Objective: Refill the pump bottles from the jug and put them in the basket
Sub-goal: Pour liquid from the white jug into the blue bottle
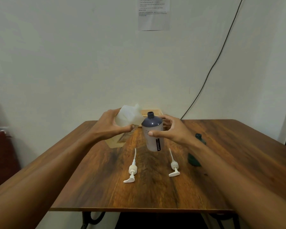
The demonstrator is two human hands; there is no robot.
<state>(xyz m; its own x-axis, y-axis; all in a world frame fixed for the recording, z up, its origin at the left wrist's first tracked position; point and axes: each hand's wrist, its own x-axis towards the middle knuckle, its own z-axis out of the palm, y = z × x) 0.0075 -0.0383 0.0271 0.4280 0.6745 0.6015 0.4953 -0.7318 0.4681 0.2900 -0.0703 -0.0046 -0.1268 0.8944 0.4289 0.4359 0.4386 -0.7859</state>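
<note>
Open lane between left pump (131,170) and right pump (174,167) mid-table, green bottle (193,160) at right

your jug (129,115) is a milky, see-through white. the pump bottle (153,133) has a slate-purple shoulder, a pale frosted body and a black label strip with white letters. the near pump (131,171) and the far pump (174,167) are cream white. the second bottle (194,158) is dark teal. your table (97,187) is warm brown wood with dark streaked grain, the basket (155,111) pale tan.

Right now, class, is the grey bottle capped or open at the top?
Open. The grey bottle has a bare threaded neck; the left pump head and right pump head lie on the table.
</note>
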